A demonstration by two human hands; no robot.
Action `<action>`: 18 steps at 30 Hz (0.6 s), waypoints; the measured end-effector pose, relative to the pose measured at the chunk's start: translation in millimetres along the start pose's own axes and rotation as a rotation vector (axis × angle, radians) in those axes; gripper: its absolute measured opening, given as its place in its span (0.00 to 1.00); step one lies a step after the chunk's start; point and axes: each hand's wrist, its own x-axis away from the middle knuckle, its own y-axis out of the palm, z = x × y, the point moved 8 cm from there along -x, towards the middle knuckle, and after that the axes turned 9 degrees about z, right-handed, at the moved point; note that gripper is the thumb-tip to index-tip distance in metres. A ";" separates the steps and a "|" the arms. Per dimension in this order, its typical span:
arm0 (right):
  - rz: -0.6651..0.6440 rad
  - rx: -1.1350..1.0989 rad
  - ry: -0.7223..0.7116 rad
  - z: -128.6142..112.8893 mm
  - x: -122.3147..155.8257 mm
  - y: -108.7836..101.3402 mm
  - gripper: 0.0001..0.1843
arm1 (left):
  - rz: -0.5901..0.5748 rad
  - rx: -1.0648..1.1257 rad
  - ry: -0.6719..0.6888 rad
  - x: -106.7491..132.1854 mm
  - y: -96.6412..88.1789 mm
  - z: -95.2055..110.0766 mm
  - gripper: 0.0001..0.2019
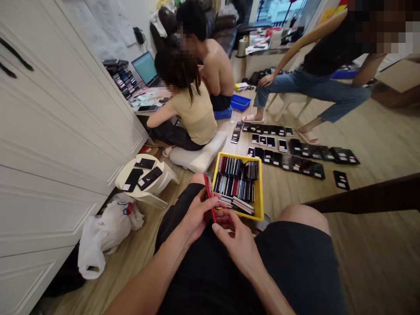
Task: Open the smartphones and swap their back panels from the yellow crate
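Note:
A thin red phone (209, 196) stands on edge over my lap. My left hand (197, 214) is wrapped round its left side, and my right hand (234, 238) pinches its lower end between thumb and fingers. Just beyond my hands a yellow bin (260, 192) sits on the wooden floor, packed with several upright phones. I am seated in black shorts, knees apart either side of the bin.
Rows of phones (295, 151) lie on the floor past the bin. A white stool (144, 177) with three phones stands at the left beside a white plastic bag (101, 229) and a white cabinet (49, 131). Three other people sit beyond, near a laptop (146, 68) and blue trays (240, 103).

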 end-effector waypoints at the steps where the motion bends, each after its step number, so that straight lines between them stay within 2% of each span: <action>1: 0.000 -0.003 0.001 -0.5 0.0 -1.0 0.19 | -0.008 -0.009 0.007 -0.3 0.7 0.3 0.24; 7: -0.018 -0.019 0.033 3.4 -4.8 -4.0 0.20 | 0.011 0.028 -0.012 -8.5 1.0 -1.5 0.30; 14: -0.033 -0.049 0.025 10.2 -8.8 -6.6 0.20 | 0.041 0.008 0.021 -15.4 -1.8 -4.7 0.24; 18: -0.026 -0.052 0.007 8.9 -5.4 -8.7 0.21 | 0.070 -0.019 0.049 -16.3 -4.3 -6.0 0.25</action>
